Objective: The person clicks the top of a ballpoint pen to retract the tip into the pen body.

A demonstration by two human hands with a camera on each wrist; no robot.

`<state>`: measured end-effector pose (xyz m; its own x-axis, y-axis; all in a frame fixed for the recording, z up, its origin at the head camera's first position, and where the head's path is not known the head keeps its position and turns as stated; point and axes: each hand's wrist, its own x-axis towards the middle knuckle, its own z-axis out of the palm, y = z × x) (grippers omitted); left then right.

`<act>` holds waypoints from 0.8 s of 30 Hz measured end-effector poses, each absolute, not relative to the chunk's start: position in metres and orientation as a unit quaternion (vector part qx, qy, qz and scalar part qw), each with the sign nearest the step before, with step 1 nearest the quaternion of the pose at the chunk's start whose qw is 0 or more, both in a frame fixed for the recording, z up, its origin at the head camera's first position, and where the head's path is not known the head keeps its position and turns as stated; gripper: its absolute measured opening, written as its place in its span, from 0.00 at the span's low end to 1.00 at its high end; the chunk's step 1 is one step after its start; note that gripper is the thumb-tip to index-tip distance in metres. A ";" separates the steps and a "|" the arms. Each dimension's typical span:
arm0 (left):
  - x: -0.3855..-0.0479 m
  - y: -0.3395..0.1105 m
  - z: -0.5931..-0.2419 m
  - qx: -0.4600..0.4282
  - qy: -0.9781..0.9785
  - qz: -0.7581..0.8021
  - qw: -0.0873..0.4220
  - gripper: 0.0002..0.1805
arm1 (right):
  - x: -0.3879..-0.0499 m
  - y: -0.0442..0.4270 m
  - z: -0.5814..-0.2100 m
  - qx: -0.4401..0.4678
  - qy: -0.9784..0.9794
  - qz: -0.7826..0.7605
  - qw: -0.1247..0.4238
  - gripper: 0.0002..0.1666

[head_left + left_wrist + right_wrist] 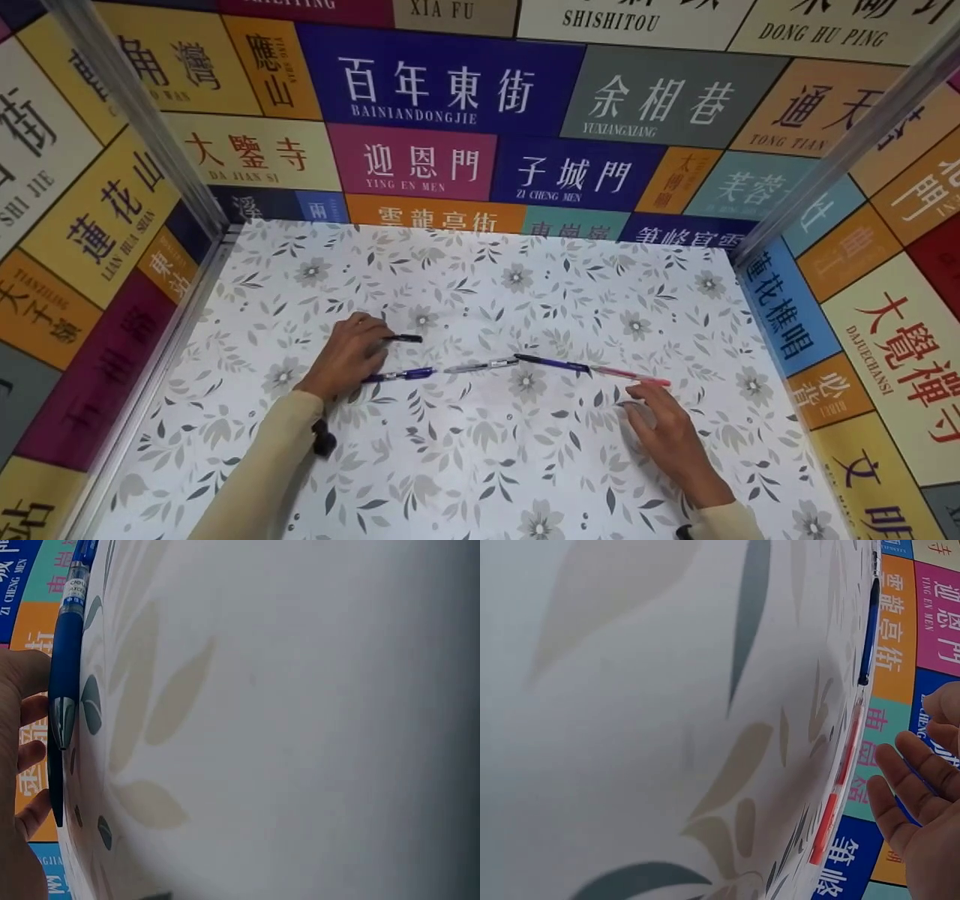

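– Pale sleeves (259, 465) fill the foreground, reaching over a flower-patterned desk (450, 465). Which side is busy?

– The left hand (349, 356). Its grip is closed on a black pen (405, 338), one end poking out to the right, just beyond a blue pen (401, 374).

– And the right hand (667, 435)?

– Its grip is slack and parted, holding nothing, just beside a pink pen (630, 376).

– How does the row run?

– Roughly end to end, in a shallow arch: the blue pen at left, then a clear pen (480, 366), a navy pen (551, 363) and the pink pen at right.

– So which step is this?

– Likely the placing of a fifth. The black pen is off the row; whether it touches the desk is hard to tell.

– What does the next move call for?

– Probably drawing the black pen left and nearer the person, lining it up with the blue pen's outer end, then letting go without nudging its neighbour.
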<state>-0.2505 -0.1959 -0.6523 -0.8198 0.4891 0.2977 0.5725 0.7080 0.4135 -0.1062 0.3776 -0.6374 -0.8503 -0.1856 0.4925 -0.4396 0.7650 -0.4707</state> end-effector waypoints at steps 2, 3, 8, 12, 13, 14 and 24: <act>-0.252 -0.197 -0.654 -0.290 -0.919 -0.252 0.086 0.15 | -0.106 0.377 -0.638 0.171 -0.914 0.300 0.212 0.21; -0.253 -0.197 -0.654 -0.290 -0.919 -0.253 0.087 0.15 | -0.106 0.377 -0.638 0.172 -0.913 0.302 0.212 0.21; -0.255 -0.199 -0.655 -0.278 -0.922 -0.259 0.074 0.14 | -0.105 0.376 -0.637 0.166 -0.915 0.303 0.207 0.22; -0.257 -0.201 -0.655 -0.277 -0.922 -0.262 0.072 0.14 | -0.105 0.376 -0.638 0.170 -0.915 0.301 0.211 0.22; -0.258 -0.201 -0.655 -0.279 -0.922 -0.259 0.074 0.14 | -0.104 0.376 -0.638 0.172 -0.914 0.301 0.212 0.21; -0.258 -0.201 -0.655 -0.281 -0.922 -0.258 0.075 0.14 | -0.104 0.376 -0.638 0.175 -0.913 0.301 0.214 0.21; -0.261 -0.204 -0.657 -0.275 -0.916 -0.284 0.069 0.12 | -0.105 0.376 -0.640 0.177 -0.914 0.294 0.216 0.22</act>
